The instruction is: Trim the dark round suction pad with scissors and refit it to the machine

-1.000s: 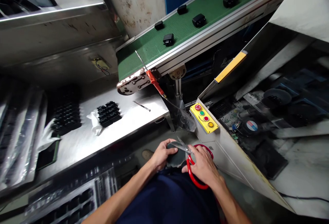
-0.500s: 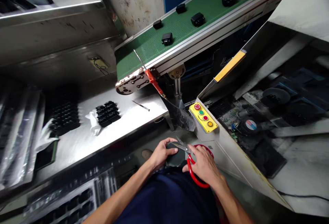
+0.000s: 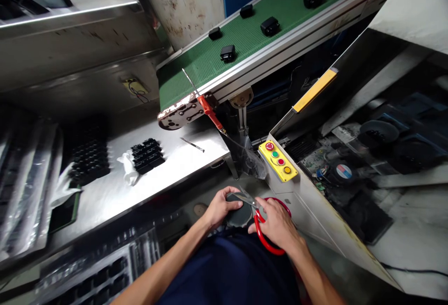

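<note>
Compared with half a second ago, I see almost no change: the red-handled metal scissors [image 3: 255, 204] sit in the same spot at the lower centre of the frame, and only the view has shifted slightly. My right hand [image 3: 278, 223] has its fingers closed around them near the pivot, a red loop showing on either side; the blades stand slightly parted, pointing toward the left hand [image 3: 221, 207]. That one grips a dark grey, rounded piece [image 3: 241, 216], thumb on top, just beside the blades. I can't tell its material or whether metal touches it. With both grips steady, I judge the handwork momentarily still. The shiny metal worktop [image 3: 178, 162], left of centre, carries ridged black parts [image 3: 147, 155], well apart from both hands.
</note>
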A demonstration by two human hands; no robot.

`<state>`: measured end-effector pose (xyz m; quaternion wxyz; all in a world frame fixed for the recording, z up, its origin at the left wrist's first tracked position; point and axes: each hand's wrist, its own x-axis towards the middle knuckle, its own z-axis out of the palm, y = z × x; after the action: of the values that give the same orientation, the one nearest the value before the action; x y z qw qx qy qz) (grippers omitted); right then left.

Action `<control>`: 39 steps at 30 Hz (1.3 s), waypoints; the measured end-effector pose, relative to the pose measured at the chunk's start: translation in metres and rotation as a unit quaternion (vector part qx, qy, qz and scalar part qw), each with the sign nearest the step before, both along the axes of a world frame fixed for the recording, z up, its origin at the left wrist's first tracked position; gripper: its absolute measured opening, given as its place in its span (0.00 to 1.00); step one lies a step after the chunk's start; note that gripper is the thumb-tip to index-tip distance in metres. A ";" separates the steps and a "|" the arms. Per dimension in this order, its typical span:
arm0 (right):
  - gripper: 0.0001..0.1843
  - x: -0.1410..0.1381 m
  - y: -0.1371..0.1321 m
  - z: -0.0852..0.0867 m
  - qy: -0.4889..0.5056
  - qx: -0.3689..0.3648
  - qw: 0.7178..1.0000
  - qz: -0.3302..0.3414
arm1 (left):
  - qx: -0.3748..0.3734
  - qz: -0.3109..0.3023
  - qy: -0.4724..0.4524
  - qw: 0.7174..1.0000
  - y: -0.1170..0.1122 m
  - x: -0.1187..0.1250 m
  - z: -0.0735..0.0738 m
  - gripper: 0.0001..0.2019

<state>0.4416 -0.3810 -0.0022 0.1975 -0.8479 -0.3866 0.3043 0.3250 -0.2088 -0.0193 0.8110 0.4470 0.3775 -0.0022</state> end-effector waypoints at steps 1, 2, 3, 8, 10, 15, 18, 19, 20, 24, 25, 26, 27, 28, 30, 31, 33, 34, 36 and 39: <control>0.36 0.001 0.001 0.000 0.011 -0.001 1.000 -0.003 | 0.001 0.001 0.001 1.000 0.001 0.000 0.000 0.23; 0.35 0.001 0.001 0.001 0.019 -0.002 1.000 -0.005 | 0.000 0.003 0.002 1.000 0.001 0.000 0.000 0.24; 0.34 0.002 0.001 0.001 0.024 -0.004 1.000 -0.004 | -0.001 0.004 0.004 1.000 0.001 0.000 0.000 0.25; 0.38 0.001 -0.002 0.001 0.020 -0.012 1.000 -0.001 | -0.007 0.010 0.012 1.000 -0.001 -0.001 -0.004 0.25; 0.42 0.000 -0.002 -0.001 -0.003 -0.007 1.000 0.005 | 0.000 0.001 0.013 1.000 -0.001 0.000 -0.005 0.24; 0.37 0.001 0.000 -0.003 0.006 0.000 1.000 -0.003 | 0.013 -0.008 0.007 1.000 0.004 0.002 -0.002 0.26; 0.34 0.002 0.000 -0.002 0.018 -0.021 1.000 -0.011 | 0.015 0.006 0.018 1.000 0.005 0.003 -0.001 0.27; 0.34 0.002 -0.001 -0.002 0.022 -0.029 0.999 -0.010 | 0.016 0.013 0.025 0.999 0.004 0.004 -0.002 0.27; 0.35 0.001 -0.001 -0.002 0.026 -0.036 0.999 -0.008 | 0.017 0.020 0.031 0.999 0.003 0.004 -0.002 0.27; 0.44 -0.002 -0.001 -0.003 -0.009 -0.025 1.000 0.006 | 0.024 0.025 0.044 0.998 -0.003 0.005 -0.003 0.25; 0.45 -0.003 0.000 -0.003 -0.026 -0.020 0.999 0.010 | 0.028 0.022 0.045 0.998 -0.004 0.005 -0.002 0.25; 0.46 -0.004 0.000 -0.004 -0.037 -0.017 0.999 0.014 | 0.031 0.020 0.045 0.998 -0.005 0.005 -0.002 0.24; 0.45 -0.004 0.001 -0.005 -0.038 -0.017 0.999 0.015 | 0.034 0.020 0.046 0.998 -0.005 0.006 -0.002 0.24; 0.43 -0.004 0.001 -0.005 -0.028 -0.019 0.999 0.013 | 0.035 0.020 0.047 0.998 -0.005 0.006 -0.002 0.25; 0.38 -0.002 0.001 -0.006 -0.001 -0.025 1.000 0.002 | 0.033 0.022 0.046 0.998 -0.004 0.005 -0.002 0.27; 0.36 -0.001 0.001 -0.006 0.012 -0.028 1.000 -0.004 | 0.031 0.024 0.045 0.998 -0.004 0.005 -0.003 0.28; 0.35 0.001 -0.001 -0.006 0.026 -0.032 0.999 -0.010 | 0.029 0.030 0.043 0.998 -0.004 0.005 -0.005 0.30; 0.35 0.001 -0.002 -0.005 0.029 -0.033 0.999 -0.011 | 0.029 0.033 0.042 0.998 -0.004 0.005 -0.006 0.30; 0.36 0.001 -0.003 -0.005 0.029 -0.034 0.999 -0.010 | 0.032 0.037 0.041 0.998 -0.005 0.005 -0.007 0.29; 0.40 0.000 -0.002 -0.006 -0.003 -0.017 1.000 -0.001 | 0.037 0.027 0.034 0.998 -0.006 0.007 -0.006 0.28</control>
<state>0.4413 -0.3830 -0.0081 0.1823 -0.8523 -0.3814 0.3081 0.3318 -0.2148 -0.0248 0.7802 0.4659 0.4171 0.0186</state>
